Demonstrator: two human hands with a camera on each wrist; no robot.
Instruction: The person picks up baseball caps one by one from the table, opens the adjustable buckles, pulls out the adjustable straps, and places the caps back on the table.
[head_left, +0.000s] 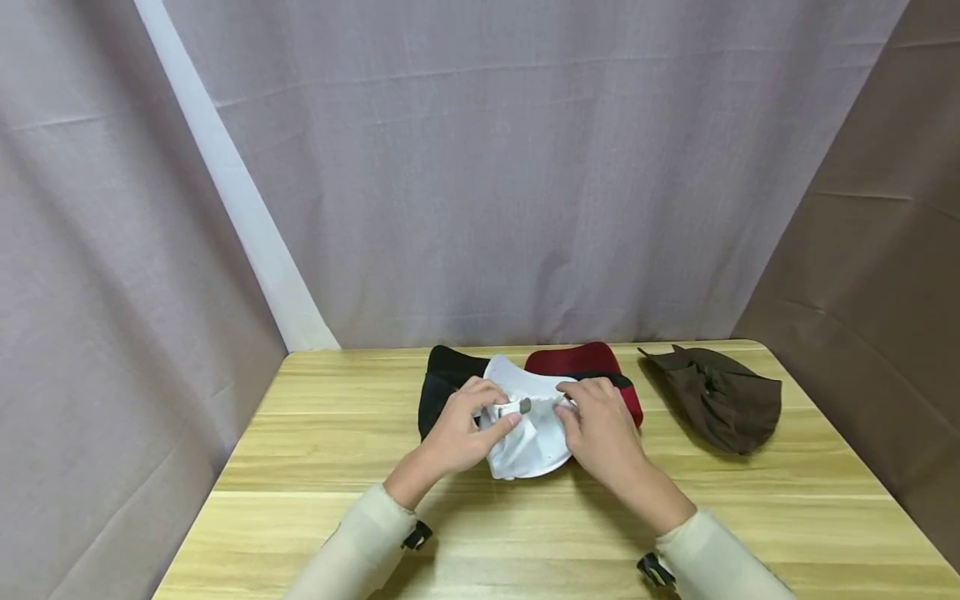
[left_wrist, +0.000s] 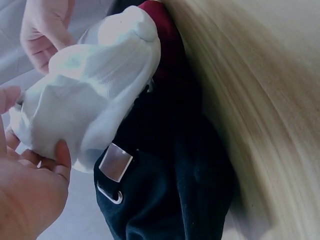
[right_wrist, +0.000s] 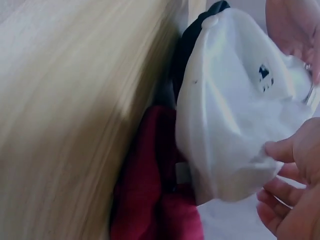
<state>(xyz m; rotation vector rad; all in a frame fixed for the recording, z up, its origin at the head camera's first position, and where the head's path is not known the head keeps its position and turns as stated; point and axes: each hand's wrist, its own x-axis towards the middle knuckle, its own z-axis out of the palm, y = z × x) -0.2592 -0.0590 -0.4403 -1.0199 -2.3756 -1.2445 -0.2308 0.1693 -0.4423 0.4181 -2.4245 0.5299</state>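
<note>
Between both hands is a white baseball cap (head_left: 542,454), its brim toward the back and its adjustable strap facing up toward me. My left hand (head_left: 459,427) pinches the cap's back edge near the strap's metal buckle, with the thumb on top. On the other side, my right hand (head_left: 606,429) holds the rim between thumb and fingers. A small dark mark shows on the white cloth in the right wrist view. Behind and to the left lies a black cap (left_wrist: 160,165) with a metal buckle. A dark red cap (head_left: 573,360) with black parts lies behind on the right.
A crumpled dark brown cap (head_left: 723,400) lies apart on the right of the wooden table (head_left: 330,467). Grey curtains (head_left: 480,183) stand behind and to the left, and a brown one (head_left: 885,275) hangs on the right.
</note>
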